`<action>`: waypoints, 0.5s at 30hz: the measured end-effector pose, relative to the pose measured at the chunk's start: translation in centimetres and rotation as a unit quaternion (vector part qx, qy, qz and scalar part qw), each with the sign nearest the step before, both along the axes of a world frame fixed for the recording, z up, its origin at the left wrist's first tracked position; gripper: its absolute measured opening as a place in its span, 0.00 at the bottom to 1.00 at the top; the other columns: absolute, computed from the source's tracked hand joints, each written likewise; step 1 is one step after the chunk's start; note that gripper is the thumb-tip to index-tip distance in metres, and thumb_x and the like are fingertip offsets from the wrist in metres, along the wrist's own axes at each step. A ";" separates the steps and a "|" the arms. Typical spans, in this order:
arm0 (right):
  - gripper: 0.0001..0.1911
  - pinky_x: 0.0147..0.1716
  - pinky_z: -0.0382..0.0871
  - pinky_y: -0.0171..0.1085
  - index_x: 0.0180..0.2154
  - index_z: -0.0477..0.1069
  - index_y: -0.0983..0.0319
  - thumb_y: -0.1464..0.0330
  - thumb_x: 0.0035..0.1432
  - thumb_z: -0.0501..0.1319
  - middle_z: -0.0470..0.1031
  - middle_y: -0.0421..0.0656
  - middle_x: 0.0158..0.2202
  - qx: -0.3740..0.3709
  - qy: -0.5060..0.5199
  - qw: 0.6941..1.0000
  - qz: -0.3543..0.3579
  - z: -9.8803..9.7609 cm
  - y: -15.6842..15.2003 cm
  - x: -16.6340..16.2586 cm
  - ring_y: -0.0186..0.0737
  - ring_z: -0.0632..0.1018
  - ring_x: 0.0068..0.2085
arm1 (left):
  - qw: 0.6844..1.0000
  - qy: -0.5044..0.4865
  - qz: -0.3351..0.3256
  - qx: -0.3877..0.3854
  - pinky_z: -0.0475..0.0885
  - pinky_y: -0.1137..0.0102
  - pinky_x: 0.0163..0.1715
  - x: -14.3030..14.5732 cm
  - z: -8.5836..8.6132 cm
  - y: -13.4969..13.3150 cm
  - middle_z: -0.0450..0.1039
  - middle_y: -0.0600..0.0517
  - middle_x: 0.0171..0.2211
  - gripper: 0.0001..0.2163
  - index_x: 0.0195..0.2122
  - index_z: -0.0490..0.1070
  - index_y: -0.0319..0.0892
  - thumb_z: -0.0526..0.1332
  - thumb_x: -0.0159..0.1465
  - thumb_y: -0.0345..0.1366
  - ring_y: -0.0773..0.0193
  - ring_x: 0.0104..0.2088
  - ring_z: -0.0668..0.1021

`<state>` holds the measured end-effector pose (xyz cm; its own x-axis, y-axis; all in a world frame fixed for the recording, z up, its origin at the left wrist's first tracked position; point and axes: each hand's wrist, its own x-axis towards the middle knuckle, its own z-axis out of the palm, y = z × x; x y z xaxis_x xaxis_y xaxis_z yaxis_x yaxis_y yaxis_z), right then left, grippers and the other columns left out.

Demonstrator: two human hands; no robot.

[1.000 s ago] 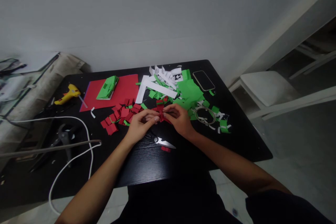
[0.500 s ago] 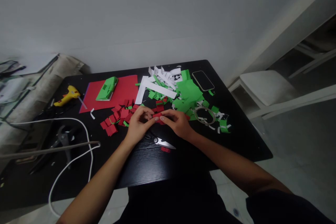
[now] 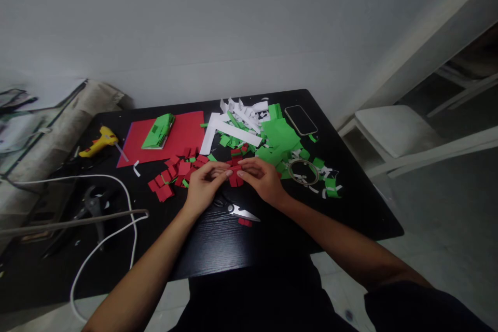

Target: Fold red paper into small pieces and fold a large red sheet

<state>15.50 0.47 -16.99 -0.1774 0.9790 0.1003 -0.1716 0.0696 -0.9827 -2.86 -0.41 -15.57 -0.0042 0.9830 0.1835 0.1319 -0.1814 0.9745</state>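
Between my two hands is a small piece of red paper (image 3: 235, 178), pinched at its left side by my left hand (image 3: 204, 182) and at its right side by my right hand (image 3: 264, 180). Thumbs and fingertips are closed on it; the fingers partly cover its edges. Just below my hands lie scissors (image 3: 241, 212), blades pointing right, with a bit of red paper (image 3: 245, 222) beside them. Many red paper pieces (image 3: 163, 181) are heaped left of my left hand. Cut green paper (image 3: 282, 137) spreads beyond my right hand.
A yellow glue gun (image 3: 101, 142) and a red sheet (image 3: 136, 140) bearing a green paper bundle (image 3: 158, 132) are at the left. White paper strips (image 3: 233, 127) lie at the back. A phone (image 3: 301, 120) and a ring (image 3: 304, 172) sit to the right. A white cable (image 3: 130, 202) loops at the left.
The red paper between my fingers has turned and now shows a flatter, wider face. My fingers have straightened slightly; both hands stay in about the same place.
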 end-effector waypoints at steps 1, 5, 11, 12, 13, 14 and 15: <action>0.14 0.48 0.79 0.40 0.43 0.77 0.58 0.63 0.54 0.72 0.83 0.42 0.40 0.007 0.000 1.000 -0.001 -0.1 -0.1 -0.1 0.40 0.84 0.43 | 1.000 0.000 0.001 0.003 0.78 0.69 0.35 0.0 0.0 0.0 0.81 0.51 0.31 0.13 0.37 0.80 0.41 0.74 0.56 0.43 0.64 0.30 0.81; 0.12 0.48 0.79 0.41 0.40 0.78 0.58 0.61 0.55 0.71 0.84 0.42 0.39 0.021 -0.017 1.000 -0.010 -0.1 -0.2 -0.1 0.41 0.84 0.42 | 1.000 0.008 -0.002 0.015 0.79 0.68 0.36 0.1 0.1 -0.1 0.82 0.50 0.32 0.13 0.37 0.79 0.41 0.74 0.56 0.43 0.63 0.31 0.82; 0.12 0.48 0.80 0.43 0.37 0.79 0.59 0.60 0.53 0.73 0.84 0.43 0.37 -0.007 -0.005 1.000 -0.007 0.1 0.0 0.1 0.43 0.85 0.41 | 1.000 0.013 -0.004 0.021 0.80 0.67 0.36 0.1 0.0 -0.2 0.82 0.50 0.32 0.13 0.37 0.80 0.41 0.74 0.56 0.43 0.63 0.31 0.82; 0.12 0.48 0.80 0.43 0.37 0.79 0.59 0.61 0.53 0.73 0.84 0.43 0.37 -0.009 -0.003 1.000 -0.007 0.1 0.0 0.1 0.43 0.85 0.41 | 1.000 0.014 -0.004 0.019 0.80 0.67 0.37 0.1 0.0 -0.2 0.82 0.50 0.32 0.13 0.37 0.80 0.41 0.74 0.56 0.43 0.62 0.31 0.82; 0.12 0.48 0.80 0.43 0.37 0.79 0.59 0.61 0.52 0.73 0.84 0.43 0.37 -0.009 0.000 1.000 -0.007 0.1 0.0 0.1 0.43 0.85 0.41 | 1.000 0.015 -0.003 0.018 0.80 0.67 0.37 0.1 0.0 -0.2 0.82 0.50 0.32 0.13 0.36 0.80 0.41 0.74 0.56 0.43 0.62 0.31 0.82; 0.12 0.48 0.80 0.43 0.37 0.79 0.59 0.61 0.52 0.73 0.85 0.43 0.37 -0.009 0.003 1.000 -0.006 0.1 0.0 0.0 0.42 0.85 0.41 | 1.000 0.016 -0.002 0.015 0.80 0.67 0.37 0.1 0.0 -0.2 0.82 0.50 0.32 0.13 0.36 0.80 0.41 0.74 0.56 0.43 0.62 0.32 0.82; 0.11 0.48 0.80 0.43 0.37 0.79 0.59 0.61 0.52 0.73 0.85 0.43 0.37 -0.010 0.006 1.000 -0.006 0.0 0.0 0.0 0.42 0.85 0.41 | 1.000 0.016 -0.001 0.012 0.80 0.67 0.37 0.0 0.0 -0.2 0.82 0.50 0.32 0.12 0.36 0.80 0.41 0.74 0.56 0.43 0.62 0.32 0.82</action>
<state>15.52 0.49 -16.95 -0.1652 0.9828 0.0825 -0.1826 0.0518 -0.9818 -2.83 -0.57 -15.52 0.0047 0.9782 0.2077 0.1618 -0.2057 0.9651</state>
